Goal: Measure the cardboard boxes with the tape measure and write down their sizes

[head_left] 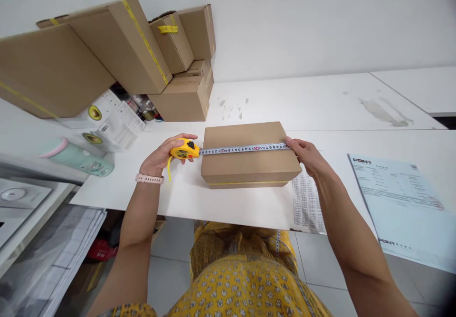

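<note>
A brown cardboard box (245, 165) lies on the white table in front of me. My left hand (171, 153) is closed around a yellow tape measure (184, 149), just beyond the box's left edge. The metal blade (242, 149) is drawn out across the top of the box, its numbers facing up. At the box's right edge, my right hand (302, 154) pinches the blade's end against the cardboard. A yellow strap hangs from the tape measure's case.
Several cardboard boxes (121, 46) are stacked at the back left, above avocado-print packages (110, 117). A mint-green bottle (80, 158) lies at the left. Printed documents (402, 203) lie at the right, and a sheet of small labels (307, 200) is near the front edge.
</note>
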A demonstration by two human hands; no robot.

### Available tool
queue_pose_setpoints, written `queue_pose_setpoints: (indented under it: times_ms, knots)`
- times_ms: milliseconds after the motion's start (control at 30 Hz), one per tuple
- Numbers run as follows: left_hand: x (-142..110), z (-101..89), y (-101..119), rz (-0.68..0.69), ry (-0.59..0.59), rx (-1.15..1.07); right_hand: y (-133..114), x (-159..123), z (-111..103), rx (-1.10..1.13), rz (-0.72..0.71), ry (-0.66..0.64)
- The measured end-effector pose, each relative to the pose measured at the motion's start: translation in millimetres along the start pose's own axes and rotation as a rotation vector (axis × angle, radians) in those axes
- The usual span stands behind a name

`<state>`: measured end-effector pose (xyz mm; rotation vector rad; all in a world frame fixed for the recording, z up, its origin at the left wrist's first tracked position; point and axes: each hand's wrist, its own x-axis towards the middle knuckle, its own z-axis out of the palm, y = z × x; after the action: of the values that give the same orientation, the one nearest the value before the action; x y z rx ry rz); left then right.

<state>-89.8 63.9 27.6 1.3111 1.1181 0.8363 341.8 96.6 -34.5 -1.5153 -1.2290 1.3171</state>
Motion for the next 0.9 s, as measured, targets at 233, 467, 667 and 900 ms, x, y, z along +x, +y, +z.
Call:
queue_pose_setpoints:
  times_ms: [233, 467, 667, 900]
  knots:
    - [-0.2, 0.1, 1.1, -0.009, -0.003, 0.011, 1.8, 0.1, 0.0, -0.011, 0.005, -0.004]
    - [2.4, -4.0, 2.2, -0.02, -0.01, 0.022, 5.6, 3.7, -0.5, -0.026, -0.016, -0.015]
    - [2.0, -5.1, 2.9, -0.014, -0.008, 0.037, -1.8, -2.2, -1.6, -0.062, -0.051, -0.037]
    - [3.4, -1.6, 2.8, -0.004, -0.016, 0.053, -29.1, -8.3, -13.2, -0.337, -0.181, -0.15]
